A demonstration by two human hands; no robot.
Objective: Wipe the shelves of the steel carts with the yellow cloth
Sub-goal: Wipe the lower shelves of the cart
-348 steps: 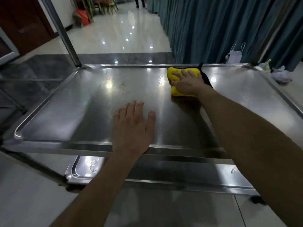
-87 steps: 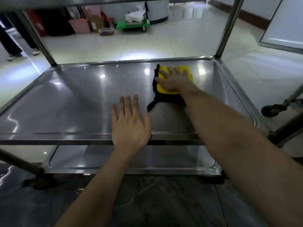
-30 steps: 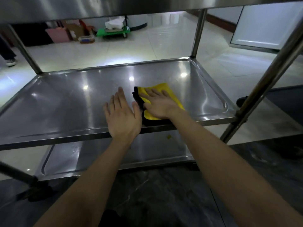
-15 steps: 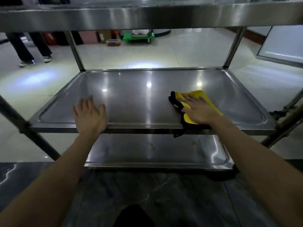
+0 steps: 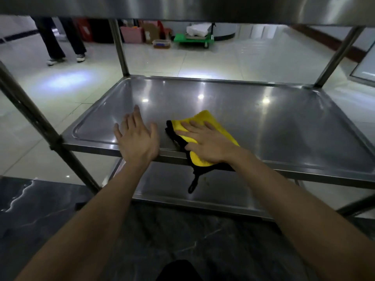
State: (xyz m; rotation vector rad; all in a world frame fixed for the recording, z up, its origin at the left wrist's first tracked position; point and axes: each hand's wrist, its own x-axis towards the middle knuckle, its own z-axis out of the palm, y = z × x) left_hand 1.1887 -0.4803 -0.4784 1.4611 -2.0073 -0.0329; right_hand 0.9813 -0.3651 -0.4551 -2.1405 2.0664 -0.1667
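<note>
The steel cart's middle shelf [image 5: 274,126] fills the centre of the head view. A yellow cloth [image 5: 205,120] with a black edge and a hanging black loop lies at the shelf's front edge, partly draped over it. My right hand [image 5: 207,142] presses flat on the cloth with straight fingers. My left hand [image 5: 138,138] rests flat on the bare steel just left of the cloth, palm at the front rim. The underside of the top shelf [image 5: 182,7] spans the top of the view. Below, the bottom shelf [image 5: 223,191] shows a few yellowish specks.
Steel posts [image 5: 119,47] stand at the cart's corners, one close on my left [image 5: 36,126]. A person's legs [image 5: 60,41] stand on the pale tiled floor at far left. A green trolley [image 5: 192,39] and pink boxes [image 5: 132,34] sit at the back. Dark marble floor lies under my arms.
My right hand has slid the cloth leftward along the shelf's front edge. My left hand has moved right, and now lies close beside the cloth. The view has shifted.
</note>
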